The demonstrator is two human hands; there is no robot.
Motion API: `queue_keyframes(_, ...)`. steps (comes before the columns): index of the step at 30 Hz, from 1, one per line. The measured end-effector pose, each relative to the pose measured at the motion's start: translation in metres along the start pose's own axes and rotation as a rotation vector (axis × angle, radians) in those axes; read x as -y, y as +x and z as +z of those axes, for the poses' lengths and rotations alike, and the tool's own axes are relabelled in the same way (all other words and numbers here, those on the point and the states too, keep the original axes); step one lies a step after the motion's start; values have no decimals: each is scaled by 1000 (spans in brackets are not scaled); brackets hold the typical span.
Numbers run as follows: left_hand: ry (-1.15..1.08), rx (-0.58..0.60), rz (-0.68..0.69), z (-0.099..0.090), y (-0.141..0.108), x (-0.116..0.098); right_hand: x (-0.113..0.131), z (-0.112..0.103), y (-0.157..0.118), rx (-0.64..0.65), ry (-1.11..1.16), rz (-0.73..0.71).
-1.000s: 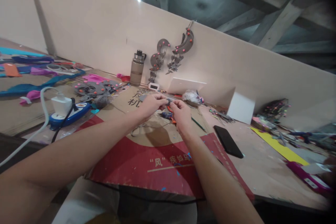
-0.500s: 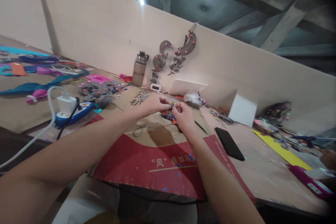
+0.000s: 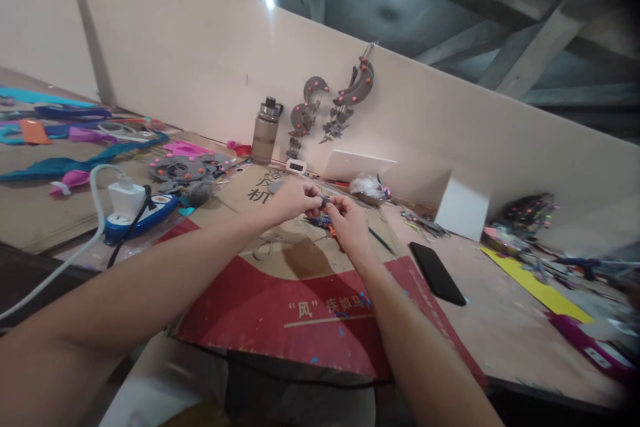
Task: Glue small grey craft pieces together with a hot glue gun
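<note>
Dark piece (image 3: 325, 201), small, sits between the fingers of the left hand (image 3: 300, 199) and the right hand (image 3: 347, 219), raised over the far half of the cardboard (image 3: 240, 320) on the worktop (image 3: 505, 320). Both hands grasp it in a pinch; its exact shape is too small to tell. Against half a second ago, more of it shows between the hands, which keep nearly the same place; that suggests it is being turned or regripped rather than put down.

Nearest, the cardboard's red part reaches the worktop's front edge. Its pale print reads “风” 疾如马, the rest hidden behind the right forearm (image 3: 400, 320); smaller characters along its right edge cannot be read. Right of that edge lies a phone (image 3: 437, 273), showing no writing. Toward the worktop's left front edge, a blue power strip (image 3: 133, 229) bears a label too small to read. Farther in, a green pencil (image 3: 381, 240) lies just right of the right hand. Near the cardboard's far left corner, 机 is readable in black, with less clear characters above. By the worktop's far edge stand a clock (image 3: 297, 166), its display illegible, and a bottle (image 3: 265, 135) with no readable brand.
</note>
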State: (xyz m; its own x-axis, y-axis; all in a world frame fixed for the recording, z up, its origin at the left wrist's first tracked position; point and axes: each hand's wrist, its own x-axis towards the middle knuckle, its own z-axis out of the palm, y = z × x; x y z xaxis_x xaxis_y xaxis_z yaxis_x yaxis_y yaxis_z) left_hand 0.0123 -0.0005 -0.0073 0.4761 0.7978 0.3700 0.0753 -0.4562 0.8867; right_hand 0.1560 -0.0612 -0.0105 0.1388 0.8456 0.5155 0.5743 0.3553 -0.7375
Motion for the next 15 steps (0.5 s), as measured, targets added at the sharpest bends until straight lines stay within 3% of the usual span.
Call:
queue_keyframes(8,24,320,-16,-19,1,-3,-2,-10,2,46,-67,98)
queue_keyframes(11,178,274,85,-25,2,-4,-2,-11,1,65,-198,44)
queue_keyframes(15,387,205,201,-18,1,-7,-4,-9,-1,75,-312,-59)
